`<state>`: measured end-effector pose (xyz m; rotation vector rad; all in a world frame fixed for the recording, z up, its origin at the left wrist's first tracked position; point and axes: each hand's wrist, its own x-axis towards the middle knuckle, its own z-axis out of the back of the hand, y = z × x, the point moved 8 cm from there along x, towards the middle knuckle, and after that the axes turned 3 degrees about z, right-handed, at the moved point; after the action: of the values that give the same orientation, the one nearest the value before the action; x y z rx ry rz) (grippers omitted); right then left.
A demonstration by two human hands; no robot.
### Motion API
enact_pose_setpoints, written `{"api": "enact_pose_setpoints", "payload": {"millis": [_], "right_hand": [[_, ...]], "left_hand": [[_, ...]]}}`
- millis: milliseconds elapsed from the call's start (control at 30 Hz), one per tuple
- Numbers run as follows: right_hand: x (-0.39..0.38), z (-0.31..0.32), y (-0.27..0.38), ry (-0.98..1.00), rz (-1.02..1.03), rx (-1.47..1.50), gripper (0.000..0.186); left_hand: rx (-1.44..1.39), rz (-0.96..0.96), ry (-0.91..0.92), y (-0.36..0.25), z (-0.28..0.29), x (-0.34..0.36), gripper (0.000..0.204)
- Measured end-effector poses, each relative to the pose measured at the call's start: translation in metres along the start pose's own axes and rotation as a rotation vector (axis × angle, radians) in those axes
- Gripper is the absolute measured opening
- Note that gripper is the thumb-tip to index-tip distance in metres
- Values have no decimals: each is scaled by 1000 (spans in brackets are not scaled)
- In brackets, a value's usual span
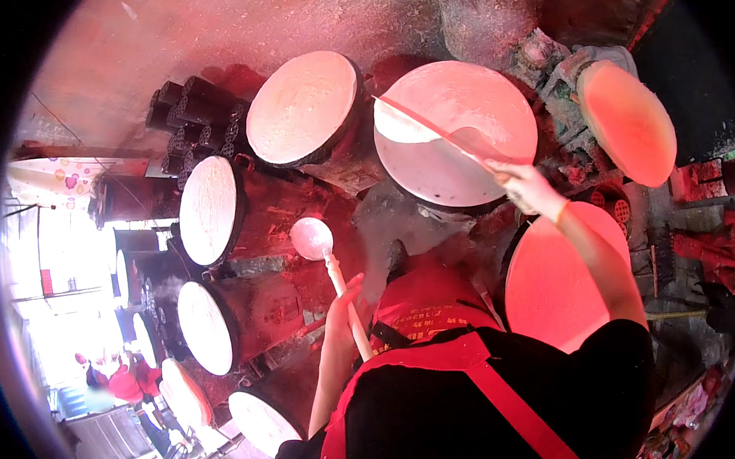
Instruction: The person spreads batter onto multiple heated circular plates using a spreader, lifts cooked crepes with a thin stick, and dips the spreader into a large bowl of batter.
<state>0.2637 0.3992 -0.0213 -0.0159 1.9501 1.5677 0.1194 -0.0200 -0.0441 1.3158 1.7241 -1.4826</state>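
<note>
My left hand (343,301) is wrapped round the pale handle of a ladle (311,239), whose round bowl is held up in front of me, whitish inside. At the far centre stands a large round griddle (430,175). White batter (476,92) covers its far part, while the near part shows a bare, greyish surface with a few dark specks. My right hand (528,189), over the griddle's near right rim, is closed on one end of a long thin spreading stick (428,124). The stick slants across the griddle to its left rim, along the batter's edge.
A pale-topped round griddle (302,106) stands to the left, another (209,211) beyond it. A red-lit round top (559,279) is close on my right; a tilted disc (628,123) leans farther right. Dark coal briquettes (201,114) are stacked at far left. A person in red (126,383) is at lower left.
</note>
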Motion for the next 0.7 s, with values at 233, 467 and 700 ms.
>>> {"api": "enact_pose_setpoints", "payload": {"millis": [233,467,700], "right_hand": [[21,26,16,-155,-15,-114,47],[-89,12,-77,-154,-23,230,42],[-92,-67,-73,-488,84,268,39]], "left_hand": [[11,27,-70,9,-12,-49,34],[271,17,-22,-23,-4,-30,38],[482,52,229,-63,-28,-3,32]]}}
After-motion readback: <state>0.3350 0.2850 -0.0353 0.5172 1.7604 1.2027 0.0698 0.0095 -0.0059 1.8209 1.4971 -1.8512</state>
